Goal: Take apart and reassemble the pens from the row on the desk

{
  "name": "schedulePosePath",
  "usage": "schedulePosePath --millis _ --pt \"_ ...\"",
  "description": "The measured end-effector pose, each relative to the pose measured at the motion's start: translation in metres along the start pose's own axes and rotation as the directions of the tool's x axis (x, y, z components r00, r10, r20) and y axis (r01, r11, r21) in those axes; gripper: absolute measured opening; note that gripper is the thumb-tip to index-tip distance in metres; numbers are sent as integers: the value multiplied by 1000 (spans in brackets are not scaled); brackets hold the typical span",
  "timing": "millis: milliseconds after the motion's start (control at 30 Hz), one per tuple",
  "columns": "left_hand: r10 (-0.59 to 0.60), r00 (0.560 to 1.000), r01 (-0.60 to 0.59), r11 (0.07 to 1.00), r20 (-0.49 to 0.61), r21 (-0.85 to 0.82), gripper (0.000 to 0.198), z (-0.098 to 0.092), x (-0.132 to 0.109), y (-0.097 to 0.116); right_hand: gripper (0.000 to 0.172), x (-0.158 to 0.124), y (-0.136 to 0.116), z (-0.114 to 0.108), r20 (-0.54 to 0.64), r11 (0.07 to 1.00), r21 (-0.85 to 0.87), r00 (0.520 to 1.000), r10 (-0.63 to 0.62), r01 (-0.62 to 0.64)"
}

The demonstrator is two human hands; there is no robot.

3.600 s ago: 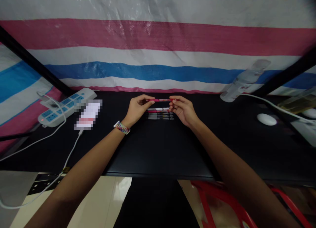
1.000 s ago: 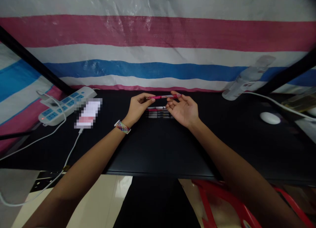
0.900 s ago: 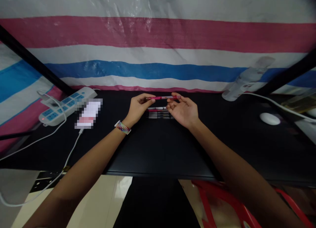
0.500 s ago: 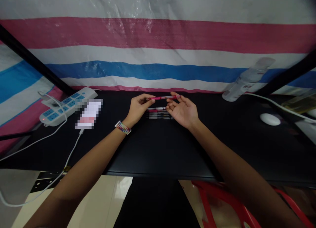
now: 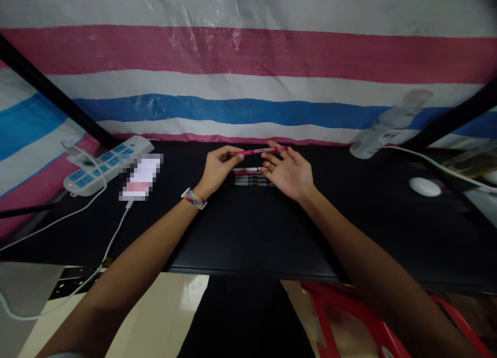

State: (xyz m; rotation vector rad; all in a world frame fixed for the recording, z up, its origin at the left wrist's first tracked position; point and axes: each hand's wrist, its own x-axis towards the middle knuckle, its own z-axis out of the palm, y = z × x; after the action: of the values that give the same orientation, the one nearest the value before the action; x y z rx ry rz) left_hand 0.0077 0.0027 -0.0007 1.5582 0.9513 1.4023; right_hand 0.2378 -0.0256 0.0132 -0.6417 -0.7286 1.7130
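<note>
A red pen (image 5: 256, 151) is held up level above the black table (image 5: 252, 228). Its left end is pinched between the thumb and fingers of my left hand (image 5: 217, 169), which has a colourful woven band at the wrist. The pen's right end rests at the fingers of my right hand (image 5: 289, 173), whose palm is turned up with the fingers spread and slightly curled. Below the red pen, several more pens (image 5: 250, 178) lie side by side on the table, between my two hands. Their ends are partly hidden by my hands.
At the left lie a white power strip (image 5: 108, 164) and a blurred-out phone (image 5: 142, 177) on a white cable. To the right are a clear bottle (image 5: 378, 133) and a white mouse (image 5: 425, 187). A striped sheet (image 5: 248, 53) hangs behind the table.
The right end of the red pen has risen slightly, with the fingers of my right hand lifted a little. My left hand keeps its pinch on the pen.
</note>
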Motion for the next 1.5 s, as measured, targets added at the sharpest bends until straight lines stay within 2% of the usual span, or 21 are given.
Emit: schedulePosePath --millis 333,467,533,633,800,867,1067,1133,1233,1433,1500 --pt "0 1000 0 999 -2 37 21 0 0 -1 28 4 4 -2 -41 996 -90 999 -29 25" --pt "16 1000 -16 999 3 29 20 0 0 0 42 3 -2 -3 -25 986 -166 999 -37 32" --pt "29 1000 -29 999 2 37 20 -1 1 0 42 5 -3 -7 -26 965 -246 994 -103 93" --pt "47 999 -47 996 -2 75 20 -3 3 -3 24 11 1 -17 -56 872 -427 955 -290 240" --pt "35 999 -36 988 5 151 23 -6 4 -15 9 22 8 -34 12 644 -666 869 -494 375" --pt "44 999 -48 973 24 228 23 -9 4 -20 11 23 10 -38 49 562 -739 861 -506 372" --pt "91 993 -116 881 76 458 16 -14 3 -27 17 20 10 -41 156 331 -887 883 -442 323" --pt "107 988 -149 847 111 510 16 -13 2 -27 17 19 10 -41 167 302 -900 890 -424 313" --pt "123 984 -176 815 131 552 17 -11 1 -27 16 19 11 -40 169 312 -895 890 -423 318" --pt "131 981 -188 811 141 554 15 -11 3 -28 20 17 15 -36 228 229 -912 884 -409 341" --pt "136 981 -192 807 141 558 14 -12 4 -28 18 17 15 -34 227 239 -909 886 -406 342"
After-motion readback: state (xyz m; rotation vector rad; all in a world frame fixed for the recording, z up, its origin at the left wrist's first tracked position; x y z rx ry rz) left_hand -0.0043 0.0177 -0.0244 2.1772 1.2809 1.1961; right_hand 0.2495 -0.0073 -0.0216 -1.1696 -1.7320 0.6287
